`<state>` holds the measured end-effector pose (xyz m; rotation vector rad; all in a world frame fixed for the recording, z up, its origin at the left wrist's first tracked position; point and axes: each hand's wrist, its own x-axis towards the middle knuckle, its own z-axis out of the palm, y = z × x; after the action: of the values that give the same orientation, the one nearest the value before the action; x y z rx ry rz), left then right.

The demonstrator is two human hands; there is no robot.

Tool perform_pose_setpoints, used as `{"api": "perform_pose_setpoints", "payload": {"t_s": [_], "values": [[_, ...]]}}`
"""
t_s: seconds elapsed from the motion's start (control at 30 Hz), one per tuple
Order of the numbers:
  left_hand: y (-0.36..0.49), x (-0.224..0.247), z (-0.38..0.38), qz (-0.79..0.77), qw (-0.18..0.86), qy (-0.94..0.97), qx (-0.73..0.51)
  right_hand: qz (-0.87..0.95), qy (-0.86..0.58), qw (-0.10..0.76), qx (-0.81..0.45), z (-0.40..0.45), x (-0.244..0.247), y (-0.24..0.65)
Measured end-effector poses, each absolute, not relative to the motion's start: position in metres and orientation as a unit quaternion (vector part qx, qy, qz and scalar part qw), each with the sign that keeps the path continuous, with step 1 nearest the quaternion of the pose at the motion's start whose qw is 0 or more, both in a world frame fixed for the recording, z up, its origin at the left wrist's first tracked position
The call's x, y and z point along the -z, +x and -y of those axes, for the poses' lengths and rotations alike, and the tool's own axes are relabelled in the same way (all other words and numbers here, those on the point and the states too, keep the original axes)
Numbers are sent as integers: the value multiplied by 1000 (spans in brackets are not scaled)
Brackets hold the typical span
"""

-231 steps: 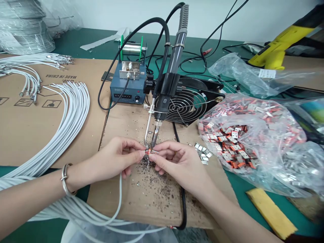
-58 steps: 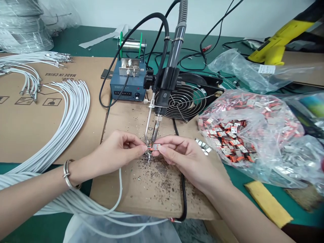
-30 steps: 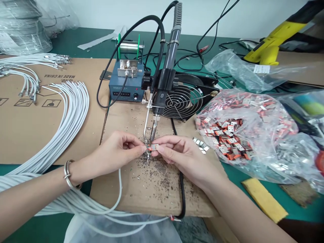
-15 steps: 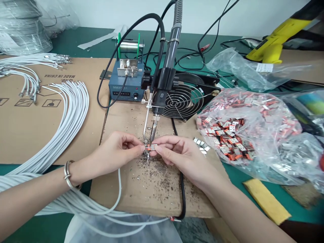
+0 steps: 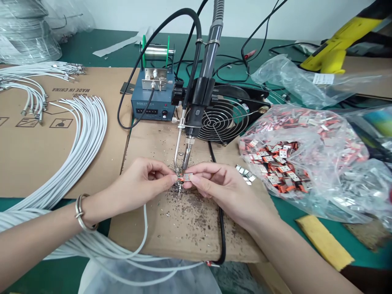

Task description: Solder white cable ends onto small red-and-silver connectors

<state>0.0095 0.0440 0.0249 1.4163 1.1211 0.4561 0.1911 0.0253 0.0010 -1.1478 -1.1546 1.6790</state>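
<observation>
Between the fingertips of my right hand is a small metal and orange connector, right under the soldering iron tip. My left hand pinches the end of a white cable at the connector's left side; the cable hangs down below that hand. A thin metal feed tube comes down just left of the iron. Whether the tip touches the connector is too small to tell. Solder bits lie on the cardboard under my hands.
A blue solder feeder with a wire spool stands behind, beside a black fan. At the right lie a bag of connectors, loose metal shells and a yellow sponge. Bundled white cables curve along the left.
The connector and my right fingertips have shifted slightly right relative to the iron tip. My left hand has barely moved, and both hands keep their grip.
</observation>
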Motion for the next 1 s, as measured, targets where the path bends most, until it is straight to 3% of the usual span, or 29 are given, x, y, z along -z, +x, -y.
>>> {"api": "perform_pose_setpoints", "payload": {"t_s": [0.8,0.9,1.0], "values": [[7,-18,-44,-476,590,627,-177,481,-452,382,-647,-28,-2,190],[3,-14,-41,-468,604,627,-152,530,-461,367,-610,-26,-1,190],[-1,-10,-36,-453,601,644,-137,632,-491,355,-483,-20,-1,192]]}}
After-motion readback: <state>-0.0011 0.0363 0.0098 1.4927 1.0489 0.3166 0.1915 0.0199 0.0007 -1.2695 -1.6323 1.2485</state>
